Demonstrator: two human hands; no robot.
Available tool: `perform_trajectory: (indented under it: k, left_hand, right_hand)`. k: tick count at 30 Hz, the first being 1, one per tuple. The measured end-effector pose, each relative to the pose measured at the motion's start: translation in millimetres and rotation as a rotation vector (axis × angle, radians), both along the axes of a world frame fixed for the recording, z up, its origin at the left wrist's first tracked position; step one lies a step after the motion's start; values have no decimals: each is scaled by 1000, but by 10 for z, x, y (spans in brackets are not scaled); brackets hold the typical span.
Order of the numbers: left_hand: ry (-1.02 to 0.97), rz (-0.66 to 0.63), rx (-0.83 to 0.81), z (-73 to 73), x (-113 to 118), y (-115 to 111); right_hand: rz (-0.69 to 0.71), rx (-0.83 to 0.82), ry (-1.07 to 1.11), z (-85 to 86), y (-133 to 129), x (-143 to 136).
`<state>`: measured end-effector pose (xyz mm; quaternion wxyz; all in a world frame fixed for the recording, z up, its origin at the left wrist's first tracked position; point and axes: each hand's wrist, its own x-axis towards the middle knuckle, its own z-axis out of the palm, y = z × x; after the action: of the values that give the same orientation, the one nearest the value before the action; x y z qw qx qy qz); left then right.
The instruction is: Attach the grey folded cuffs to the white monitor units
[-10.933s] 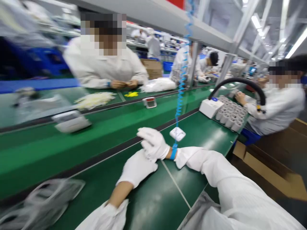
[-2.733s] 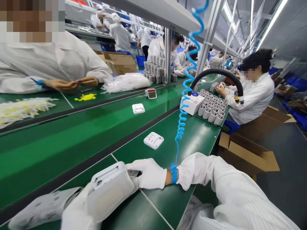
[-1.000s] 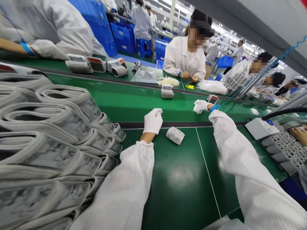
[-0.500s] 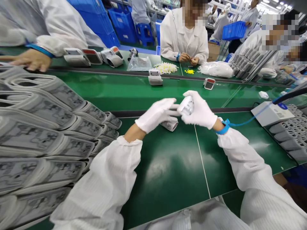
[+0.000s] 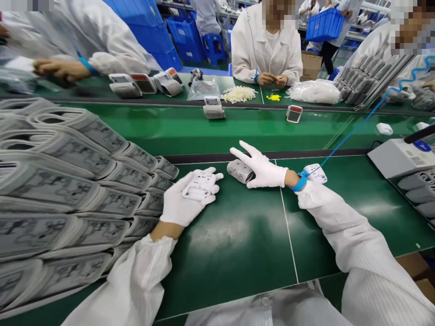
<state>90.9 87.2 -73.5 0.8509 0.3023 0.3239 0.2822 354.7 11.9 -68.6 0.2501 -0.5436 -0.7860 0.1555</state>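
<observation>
Currently, the left hand (image 5: 185, 197), in a white fabric glove, is left of the frame's centre, palm up, with a white square plastic piece (image 5: 198, 186) lying in it. Its grip is loosely curled, the fingers reaching past the piece's right edge. At the centre of the frame is the right hand (image 5: 263, 171), also in a white glove, its grip spread wide, thumb and fingers apart around the right end of a grey printed rolled cuff (image 5: 239, 171). Whether they touch it cannot be told. That cuff lies on the glossy green tabletop (image 5: 234, 253), near its far edge. A blue wristband (image 5: 299, 183) circles the right wrist, and a thin blue cord (image 5: 356, 129) runs from it towards the upper right. Just behind this wrist lies a second white square piece (image 5: 316, 173).

A tall stack of grey printed cuffs (image 5: 71, 190) fills the left side of the frame, beside the left forearm. Across the upper middle, a small screened device (image 5: 294, 114) stands on a green strip (image 5: 156, 131). Beyond it, a co-worker in a white coat (image 5: 244, 50) has both hands together behind a small yellow pile (image 5: 273, 97).
</observation>
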Motion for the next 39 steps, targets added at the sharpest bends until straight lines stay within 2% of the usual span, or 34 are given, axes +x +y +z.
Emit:
perform_trajectory:
  k: [4, 8, 10, 13, 17, 21, 23, 28, 34, 36, 39]
  left_hand:
    - [-103, -62, -6, -74, -2, -78]
    - [-135, -170, 36, -63, 95, -230]
    - [-120, -205, 59, -81, 134, -306]
    - [-56, -266, 123, -136, 173, -418]
    - [81, -355, 319, -177, 240, -587]
    - [159, -372, 434, -149, 324, -730]
    - [168, -394, 450, -138, 344, -773]
    - [35, -380, 358, -141, 332, -835]
    - [-170, -459, 199, -162, 324, -878]
    - [-185, -455, 182, -181, 332, -897]
    - [-169, -415, 155, -216, 350, -921]
  right_hand:
    - [111, -106, 161, -234, 105, -26]
    - [-51, -51, 272, -354, -19, -125]
    - [-81, -11, 275, -368, -157, -169]
    - [-46, 8, 263, -369, -395, -230]
    - [-25, -22, 280, -378, -674, -324]
    - [-131, 93, 409, -366, -822, -412]
    - [-178, 165, 391, -338, -852, -444]
    - [-176, 269, 220, -242, -932, -493]
    - [-218, 222, 324, -185, -991, -496]
    - [-208, 213, 340, -196, -987, -504]
    - [-144, 115, 509, -221, -989, -521]
